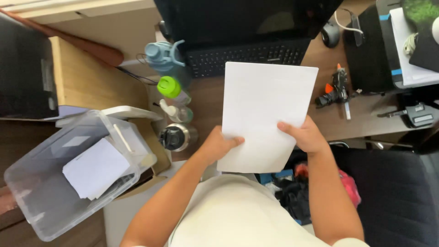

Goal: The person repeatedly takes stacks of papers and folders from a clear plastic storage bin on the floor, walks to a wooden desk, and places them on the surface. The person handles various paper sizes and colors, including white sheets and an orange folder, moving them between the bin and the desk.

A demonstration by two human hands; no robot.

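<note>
I hold a blank white sheet of paper (265,110) upright in front of me, over the near edge of a brown desk (208,98). My left hand (218,144) grips its lower left edge with the thumb on top. My right hand (305,135) pinches its lower right edge. The sheet hides part of a black keyboard (242,57) behind it.
A clear plastic bin (55,183) with white papers sits at the left. Bottles (171,87) and a steel cup (176,136) line the desk's left side. A glue gun (337,89), a mouse (330,34), a stapler (418,114) and a black chair (393,192) are at the right.
</note>
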